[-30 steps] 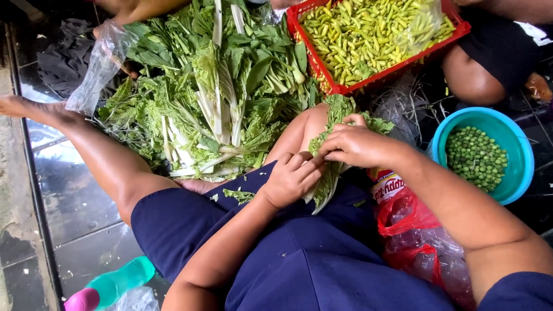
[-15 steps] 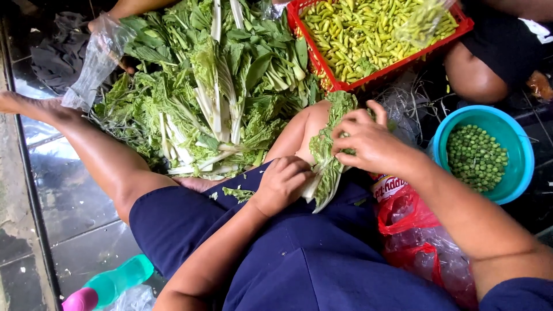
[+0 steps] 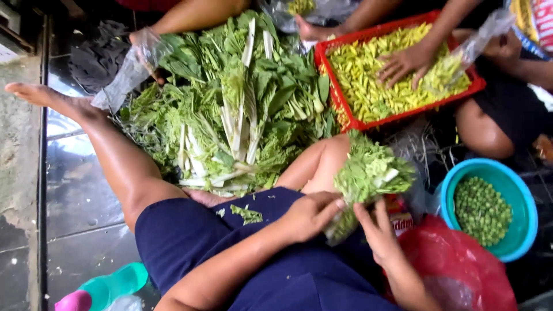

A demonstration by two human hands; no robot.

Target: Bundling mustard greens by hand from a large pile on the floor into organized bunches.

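I sit on the floor in dark blue shorts and hold a bunch of leafy greens (image 3: 368, 175) over my lap. My left hand (image 3: 308, 214) grips the stem end from the left. My right hand (image 3: 380, 233) cups the same bunch from below on the right. In front of my knees lies a big pile of leafy greens with white stalks (image 3: 236, 109). A scrap of green leaf (image 3: 247, 214) lies on my shorts.
A red crate of yellow-green chillies (image 3: 397, 78) stands at the back right, with another person's hand (image 3: 403, 63) in it. A teal bowl of green peas (image 3: 489, 207) sits at the right. A red plastic bag (image 3: 461, 265) lies by my right arm. Clear plastic bags (image 3: 124, 78) lie left of the pile.
My right hand has dropped from on top of the bunch to underneath it. The bunch now stands higher and more spread. Another person's hand has come into the red crate.
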